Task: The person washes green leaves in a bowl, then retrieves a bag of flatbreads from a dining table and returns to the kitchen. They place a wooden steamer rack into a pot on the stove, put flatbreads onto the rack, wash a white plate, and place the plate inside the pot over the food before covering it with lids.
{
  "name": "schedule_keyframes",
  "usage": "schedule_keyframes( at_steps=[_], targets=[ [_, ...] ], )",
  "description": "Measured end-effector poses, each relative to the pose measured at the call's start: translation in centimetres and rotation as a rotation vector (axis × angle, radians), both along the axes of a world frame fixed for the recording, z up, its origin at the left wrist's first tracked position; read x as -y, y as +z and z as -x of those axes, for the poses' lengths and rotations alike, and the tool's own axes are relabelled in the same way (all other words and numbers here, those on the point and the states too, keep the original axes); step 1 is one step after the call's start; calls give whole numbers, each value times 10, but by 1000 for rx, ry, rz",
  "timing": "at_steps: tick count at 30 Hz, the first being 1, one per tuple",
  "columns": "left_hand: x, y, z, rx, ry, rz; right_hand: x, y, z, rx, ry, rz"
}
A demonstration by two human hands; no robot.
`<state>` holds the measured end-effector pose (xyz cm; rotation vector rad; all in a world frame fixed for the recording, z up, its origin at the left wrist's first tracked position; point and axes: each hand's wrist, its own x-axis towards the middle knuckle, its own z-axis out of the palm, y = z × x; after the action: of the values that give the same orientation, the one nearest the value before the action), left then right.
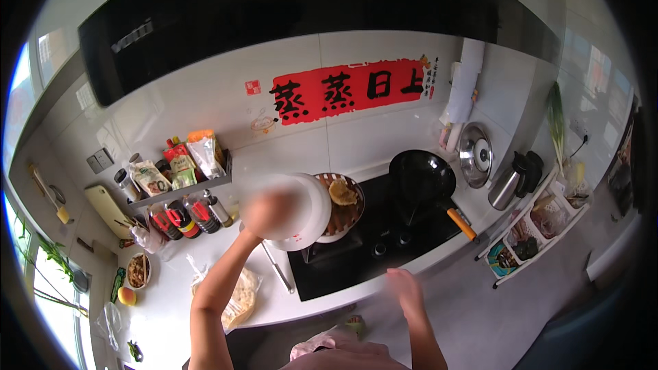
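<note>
My left hand (275, 213), blurred, is on a round white lid or plate (317, 205) with small red marks near its lower edge. The white piece covers the left part of a round pan (339, 226) on the left side of the black cooktop (329, 277). A golden-brown flat piece of food (343, 192) lies in the pan, over a brown striped surface. My right hand (406, 290) hangs in front of the counter's front edge, partly blurred, with no object visible in it. Between the pan's left side and my left forearm, any covered detail is hidden.
A black wok (422, 177) with an orange handle (461, 223) stands on the right burner. Left of the cooktop lie a metal-handled utensil (277, 267) and a plastic bag of food (241, 298). Seasoning bottles (203, 213) stand below a shelf (180, 190). A wheeled cart (534, 231) is at right.
</note>
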<state>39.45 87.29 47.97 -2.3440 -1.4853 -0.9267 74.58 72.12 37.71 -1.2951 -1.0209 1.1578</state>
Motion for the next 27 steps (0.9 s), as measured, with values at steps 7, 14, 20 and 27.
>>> schedule_keyframes(
  at_steps=[7, 14, 20, 27],
  targets=[
    [-108, -37, -47, -110, 95, 317, -68, -11, -27, -40, 56, -100],
    [-158, -91, -52, -183, -25, 296, -103, -14, -43, 0, 164, -92],
    [-168, -116, -46, -185, -158, 265, -134, -8, -51, 28, 324, -59],
    [-171, -136, -35, -7, -285, 282, -143, -6, -58, -9, 417, -22]
  ],
)
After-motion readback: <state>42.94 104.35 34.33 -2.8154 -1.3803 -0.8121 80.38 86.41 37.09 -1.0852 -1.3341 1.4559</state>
